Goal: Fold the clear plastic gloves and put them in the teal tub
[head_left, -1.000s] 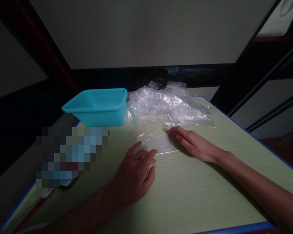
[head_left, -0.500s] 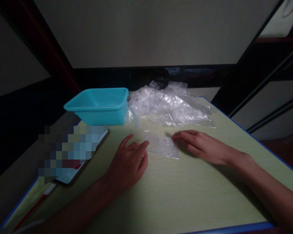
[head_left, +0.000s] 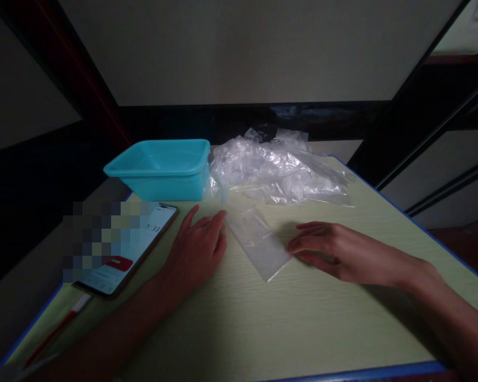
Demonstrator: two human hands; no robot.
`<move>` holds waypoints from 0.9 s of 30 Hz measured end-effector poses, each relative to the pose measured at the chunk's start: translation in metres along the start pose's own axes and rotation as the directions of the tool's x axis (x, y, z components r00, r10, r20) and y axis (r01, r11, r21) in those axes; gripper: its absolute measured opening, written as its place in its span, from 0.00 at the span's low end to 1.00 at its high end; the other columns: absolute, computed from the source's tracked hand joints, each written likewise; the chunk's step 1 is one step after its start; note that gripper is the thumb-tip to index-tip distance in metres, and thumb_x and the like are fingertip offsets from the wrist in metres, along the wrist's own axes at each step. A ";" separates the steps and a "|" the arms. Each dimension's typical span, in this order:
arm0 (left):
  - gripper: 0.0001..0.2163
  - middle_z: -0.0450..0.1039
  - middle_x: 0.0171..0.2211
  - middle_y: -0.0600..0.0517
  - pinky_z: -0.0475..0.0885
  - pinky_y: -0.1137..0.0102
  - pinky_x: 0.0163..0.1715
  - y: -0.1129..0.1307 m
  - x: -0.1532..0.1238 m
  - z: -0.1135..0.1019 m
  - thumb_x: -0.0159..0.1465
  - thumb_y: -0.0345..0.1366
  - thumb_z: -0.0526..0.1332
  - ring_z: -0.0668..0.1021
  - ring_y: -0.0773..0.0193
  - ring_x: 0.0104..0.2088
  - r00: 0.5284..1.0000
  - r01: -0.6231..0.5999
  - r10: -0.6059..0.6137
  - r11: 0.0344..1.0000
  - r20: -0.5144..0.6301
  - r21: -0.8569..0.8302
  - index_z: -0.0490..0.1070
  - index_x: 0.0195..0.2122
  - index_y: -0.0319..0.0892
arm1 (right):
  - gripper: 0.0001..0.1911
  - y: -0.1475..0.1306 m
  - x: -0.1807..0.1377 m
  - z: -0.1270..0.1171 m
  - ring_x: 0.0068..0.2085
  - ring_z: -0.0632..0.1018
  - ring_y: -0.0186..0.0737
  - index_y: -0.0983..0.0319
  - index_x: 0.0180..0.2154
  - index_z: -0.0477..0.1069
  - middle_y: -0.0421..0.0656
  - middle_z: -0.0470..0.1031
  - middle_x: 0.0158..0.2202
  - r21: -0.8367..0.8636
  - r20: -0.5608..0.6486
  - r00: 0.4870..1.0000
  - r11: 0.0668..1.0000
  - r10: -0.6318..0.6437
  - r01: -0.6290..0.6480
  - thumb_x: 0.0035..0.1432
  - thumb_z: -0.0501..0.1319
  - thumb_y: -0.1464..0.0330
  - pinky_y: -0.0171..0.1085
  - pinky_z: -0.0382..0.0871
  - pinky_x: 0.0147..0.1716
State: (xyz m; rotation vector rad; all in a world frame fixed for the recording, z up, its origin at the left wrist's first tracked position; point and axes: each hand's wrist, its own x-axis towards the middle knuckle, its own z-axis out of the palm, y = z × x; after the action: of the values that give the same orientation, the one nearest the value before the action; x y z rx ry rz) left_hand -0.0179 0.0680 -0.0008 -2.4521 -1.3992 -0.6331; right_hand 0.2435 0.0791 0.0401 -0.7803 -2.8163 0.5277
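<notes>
A small clear plastic bag (head_left: 265, 252) lies flat on the table, turned at a slant between my two hands. My left hand (head_left: 199, 246) rests at its far left corner, fingers apart, the index fingertip at the bag's edge. On the other side, my right hand (head_left: 330, 249) touches the bag's right corner with its fingertips. Its fingers are stretched out and loosely bent, with the thumb lower and apart. Neither hand grips the bag.
Behind the bag sits a heap of crumpled clear plastic bags (head_left: 279, 170). A turquoise plastic basin (head_left: 163, 185) stands to its left. Nearer on the left lies a phone (head_left: 133, 265) with a red-and-white cable (head_left: 71, 315). The pale table (head_left: 295, 329) has a blue edge; a wall panel rises behind.
The small bag has turned on the table, its near corner swinging toward me. My left hand has shifted left; my right hand has come slightly nearer.
</notes>
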 end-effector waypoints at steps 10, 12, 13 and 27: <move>0.10 0.77 0.34 0.49 0.66 0.53 0.50 0.003 -0.002 -0.002 0.61 0.27 0.51 0.78 0.59 0.35 0.984 -0.095 0.079 0.991 -0.158 -0.096 0.63 0.43 0.40 | 0.13 0.010 0.004 0.008 0.35 0.70 0.37 0.63 0.34 0.73 0.43 0.68 0.33 -0.144 0.028 0.999 0.988 -0.043 0.047 0.65 0.51 0.69 0.36 0.64 0.33; 0.09 0.77 0.34 0.48 0.67 0.55 0.50 0.007 -0.002 -0.002 0.61 0.26 0.52 0.78 0.60 0.34 0.979 -0.139 0.114 0.980 -0.167 -0.146 0.65 0.41 0.40 | 0.13 0.010 0.004 0.008 0.35 0.70 0.37 0.63 0.32 0.73 0.43 0.69 0.32 -0.212 0.019 0.996 0.974 -0.083 0.086 0.64 0.52 0.70 0.37 0.63 0.33; 0.08 0.77 0.34 0.48 0.68 0.56 0.49 0.009 -0.003 -0.003 0.61 0.25 0.52 0.78 0.61 0.34 0.977 -0.159 0.130 0.972 -0.172 -0.173 0.66 0.40 0.39 | 0.13 0.009 0.004 0.009 0.34 0.70 0.37 0.63 0.31 0.73 0.43 0.69 0.32 -0.246 0.008 0.994 0.964 -0.105 0.104 0.64 0.52 0.71 0.37 0.62 0.32; 0.13 0.77 0.35 0.48 0.70 0.66 0.37 0.032 -0.012 -0.003 0.62 0.26 0.48 0.76 0.62 0.34 0.941 -0.272 0.338 0.806 0.032 -0.525 0.65 0.46 0.39 | 0.18 -0.012 0.006 0.026 0.29 0.68 0.37 0.64 0.25 0.70 0.42 0.69 0.25 -0.443 -0.089 0.945 0.862 -0.315 0.246 0.64 0.48 0.77 0.38 0.63 0.33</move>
State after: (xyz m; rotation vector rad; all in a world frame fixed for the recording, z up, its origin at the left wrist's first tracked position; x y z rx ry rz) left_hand 0.0040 0.0416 -0.0039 -3.0972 -0.9061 -0.8801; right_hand 0.2258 0.0653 0.0208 -0.4269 -2.8492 -0.2017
